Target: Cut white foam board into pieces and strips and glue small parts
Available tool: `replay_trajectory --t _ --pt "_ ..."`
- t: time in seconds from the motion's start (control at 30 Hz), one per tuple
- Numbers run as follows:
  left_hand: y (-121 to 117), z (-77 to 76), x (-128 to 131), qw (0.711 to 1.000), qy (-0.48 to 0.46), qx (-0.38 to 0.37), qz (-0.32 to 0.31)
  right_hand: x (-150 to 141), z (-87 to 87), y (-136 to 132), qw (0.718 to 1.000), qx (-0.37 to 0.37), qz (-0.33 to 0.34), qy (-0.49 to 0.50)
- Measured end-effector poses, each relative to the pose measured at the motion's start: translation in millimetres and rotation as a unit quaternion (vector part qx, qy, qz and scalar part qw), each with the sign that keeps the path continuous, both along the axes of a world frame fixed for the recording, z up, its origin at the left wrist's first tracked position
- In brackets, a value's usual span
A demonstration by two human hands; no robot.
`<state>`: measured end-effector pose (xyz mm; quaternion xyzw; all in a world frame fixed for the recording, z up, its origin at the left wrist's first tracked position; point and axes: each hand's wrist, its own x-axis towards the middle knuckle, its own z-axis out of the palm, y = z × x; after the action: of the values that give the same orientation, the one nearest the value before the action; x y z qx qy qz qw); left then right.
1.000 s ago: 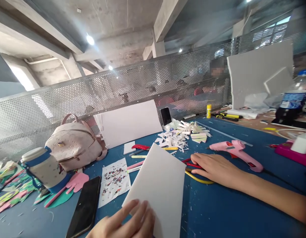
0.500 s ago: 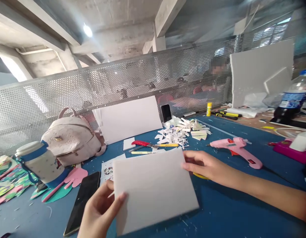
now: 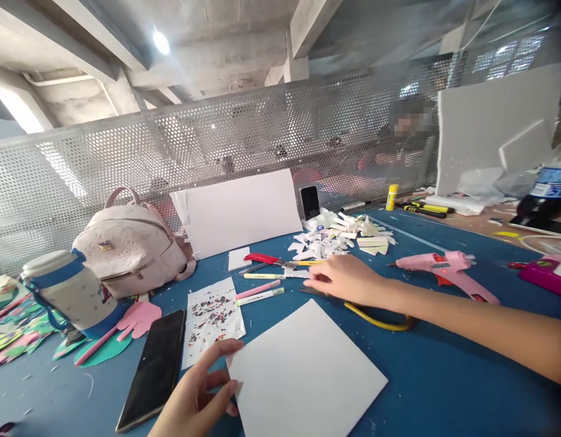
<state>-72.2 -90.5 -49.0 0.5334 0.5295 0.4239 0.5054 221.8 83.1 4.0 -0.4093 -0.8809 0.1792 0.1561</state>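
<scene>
My left hand (image 3: 202, 391) pinches the left corner of a square white foam board (image 3: 307, 370), thumb on top and fingers at the edge. The board lies turned, a corner pointing away. Farther off, my right hand (image 3: 346, 278) reaches low over the table, palm down, its fingers loosely bent. It covers the right end of a thin yellow stick-like tool (image 3: 307, 263). Just below those fingers lie scissors with yellow handles (image 3: 380, 325), partly hidden. Beside them are a red-handled cutter (image 3: 262, 259), a pink pen (image 3: 258, 292) and a white pen (image 3: 261, 297).
White scraps (image 3: 339, 237) are heaped behind my right hand. A pink glue gun (image 3: 448, 270) lies to the right. On the left are a black phone (image 3: 153, 370), a speckled paper sheet (image 3: 214, 315), a tumbler (image 3: 71, 294) and a pale backpack (image 3: 130, 243).
My right hand has let go of the board and moved forward to the tools. The board has turned and come down, uncovering the pens, speckled sheet and scissors. My left hand still holds it.
</scene>
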Motion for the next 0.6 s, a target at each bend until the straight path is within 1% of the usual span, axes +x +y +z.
replay_trajectory --t 0.03,0.1,0.17,0.23,0.3,0.4,0.5,0.6 --pt "0.0 1.0 0.4 1.000 0.018 0.012 0.004 -9.0 4.2 7.8 0.999 0.036 -0.005 -0.012" --pt "-0.3 3.9 2.3 0.998 0.055 0.029 0.002 -28.6 10.0 25.4 0.996 0.080 0.009 -0.043" --pt "-1.1 7.0 4.1 0.995 0.094 0.043 -0.005 -48.2 11.7 44.4 0.992 0.104 0.017 -0.075" --pt "-1.9 9.3 4.6 0.990 0.129 0.060 -0.007 -66.3 9.9 63.3 0.988 0.114 0.009 -0.106" --pt "-2.2 9.7 3.7 0.986 0.148 0.072 -0.008 -82.4 6.0 80.2 0.985 0.106 0.002 -0.133" --pt "-1.0 6.3 0.3 0.986 0.149 0.066 -0.019 -103.0 -1.2 98.7 0.983 0.076 -0.004 -0.168" --pt "1.2 1.0 -2.7 0.989 0.139 0.053 -0.023 -118.6 -7.1 108.2 0.982 0.053 -0.006 -0.181" --pt "2.3 -1.5 -3.7 0.991 0.127 0.039 -0.021 -125.6 -7.9 112.8 0.985 0.042 -0.006 -0.169"
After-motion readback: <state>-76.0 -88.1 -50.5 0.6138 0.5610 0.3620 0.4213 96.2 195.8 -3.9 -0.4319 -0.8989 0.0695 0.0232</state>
